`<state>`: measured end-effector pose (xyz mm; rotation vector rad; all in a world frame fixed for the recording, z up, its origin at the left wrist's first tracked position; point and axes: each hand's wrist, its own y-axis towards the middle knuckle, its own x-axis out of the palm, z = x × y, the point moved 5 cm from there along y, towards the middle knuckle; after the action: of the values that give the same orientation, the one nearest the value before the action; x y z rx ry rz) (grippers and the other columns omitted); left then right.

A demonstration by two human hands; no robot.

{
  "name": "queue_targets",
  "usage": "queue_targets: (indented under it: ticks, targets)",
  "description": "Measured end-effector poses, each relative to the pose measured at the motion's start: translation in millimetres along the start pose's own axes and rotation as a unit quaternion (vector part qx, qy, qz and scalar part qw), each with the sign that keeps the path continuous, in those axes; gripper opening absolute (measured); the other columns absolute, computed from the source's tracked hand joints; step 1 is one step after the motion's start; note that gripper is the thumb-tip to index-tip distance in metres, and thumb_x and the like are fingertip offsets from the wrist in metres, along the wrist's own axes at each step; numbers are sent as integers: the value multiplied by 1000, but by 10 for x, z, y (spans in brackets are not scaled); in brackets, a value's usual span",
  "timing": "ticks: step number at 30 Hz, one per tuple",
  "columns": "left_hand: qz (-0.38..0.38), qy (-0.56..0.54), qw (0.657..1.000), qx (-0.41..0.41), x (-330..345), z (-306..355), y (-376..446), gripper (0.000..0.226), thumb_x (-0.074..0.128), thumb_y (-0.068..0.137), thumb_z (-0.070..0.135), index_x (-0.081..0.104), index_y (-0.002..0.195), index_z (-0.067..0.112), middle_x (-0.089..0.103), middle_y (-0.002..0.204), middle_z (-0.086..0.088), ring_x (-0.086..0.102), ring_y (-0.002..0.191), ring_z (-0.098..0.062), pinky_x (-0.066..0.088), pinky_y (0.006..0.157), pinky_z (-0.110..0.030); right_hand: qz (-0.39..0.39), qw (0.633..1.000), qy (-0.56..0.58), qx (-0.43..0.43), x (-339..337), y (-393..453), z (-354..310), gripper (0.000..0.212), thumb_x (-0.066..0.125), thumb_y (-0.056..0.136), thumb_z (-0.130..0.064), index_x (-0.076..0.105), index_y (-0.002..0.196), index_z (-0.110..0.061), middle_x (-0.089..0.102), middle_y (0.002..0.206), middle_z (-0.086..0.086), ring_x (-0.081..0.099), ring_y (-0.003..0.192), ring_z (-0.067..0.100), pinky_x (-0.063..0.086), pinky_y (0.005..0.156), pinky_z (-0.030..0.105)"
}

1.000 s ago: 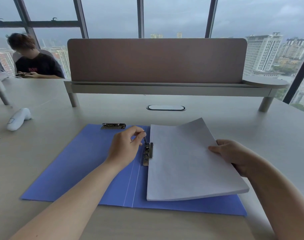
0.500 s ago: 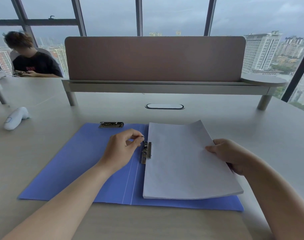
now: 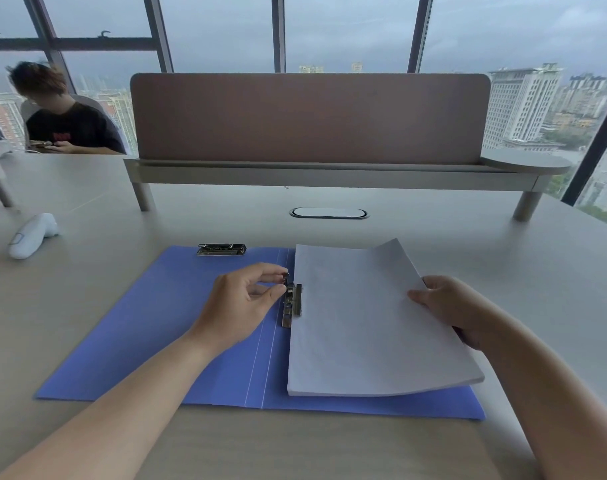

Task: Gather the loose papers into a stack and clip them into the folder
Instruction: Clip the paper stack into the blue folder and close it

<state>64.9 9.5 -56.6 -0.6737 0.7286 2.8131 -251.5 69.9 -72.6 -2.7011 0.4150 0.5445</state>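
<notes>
Head view showed the left hand (image 3: pixel 241 306) pinching the spring clip (image 3: pixel 291 304) lever at the folder (image 3: pixel 149 327) spine, apparently to open it, while the right hand (image 3: pixel 451 306) gripped the paper stack (image 3: pixel 364 323), which lay on the folder's right half, to feed its edge under.

Soft grey daylight pours in from the overcast windows (image 3: pixel 347 32) ahead, leaving the table (image 3: pixel 433 223) evenly but dimly lit with faint shadows, the centre sharp, while the wide lens bends the window frames and table edges outward.
</notes>
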Motion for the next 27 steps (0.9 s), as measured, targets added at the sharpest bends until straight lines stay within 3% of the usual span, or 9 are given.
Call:
queue_targets:
  ticks: [4, 8, 12, 14, 18, 22, 27]
  targets:
    - [-6, 9, 1000, 12, -6, -15, -22, 26, 68, 88, 4, 73, 102, 25, 75, 99, 13, 71, 86, 2, 51, 72, -8, 11, 1000, -23, -9, -16, 30, -4, 20, 54, 98, -14, 73, 97, -6, 77, 92, 19, 75, 84, 39, 58, 80, 60]
    - [-25, 36, 999, 4, -34, -127, -46, 40, 56, 86, -9, 74, 96, 25, 77, 91, 4, 71, 88, 3, 47, 59, -9, 45, 992, -110, -33, -13, 64, -33, 25, 58, 96, -27, 73, 97, -8, 76, 91, 13, 74, 81, 32, 61, 81, 49]
    - [-28, 46, 998, 27, -29, -138, -59, 49, 56, 82, -15, 78, 94, 27, 77, 94, 19, 72, 83, -2, 55, 73, -15, 102, 964, -242, -47, -38, 15, -135, 45, 59, 93, -47, 66, 119, -10, 66, 121, 16, 64, 106, 33, 51, 89, 36]
    - [-31, 54, 997, 41, -12, -136, -60, 45, 57, 81, -15, 80, 94, 21, 76, 97, 17, 72, 84, -1, 58, 77, -23, 128, 948, -288, -48, -60, -39, -162, 58, 58, 93, -50, 57, 130, -6, 60, 133, 16, 56, 122, 34, 46, 94, 38]
    - [-51, 80, 992, 78, 28, -156, -70, 44, 57, 79, -12, 81, 91, 23, 77, 101, 13, 70, 100, 2, 58, 89, -31, 158, 910, -382, -47, -78, -122, -137, 59, 53, 88, -62, 56, 128, -19, 63, 129, 7, 59, 118, 33, 45, 84, 39]
    - [-69, 126, 985, 94, 75, -126, -86, 50, 50, 74, 1, 74, 98, 39, 74, 101, 23, 67, 101, 6, 58, 84, -33, 158, 888, -427, -68, 3, -180, -173, 59, 47, 89, -66, 53, 135, -28, 55, 135, 5, 59, 119, 32, 47, 86, 38]
    - [-80, 192, 969, 131, 84, -110, -131, 49, 50, 76, 6, 75, 100, 41, 72, 107, 27, 64, 103, 9, 58, 78, -30, 152, 885, -434, -77, 65, -177, -172, 59, 44, 91, -66, 55, 135, -28, 52, 130, 5, 59, 117, 32, 48, 84, 39]
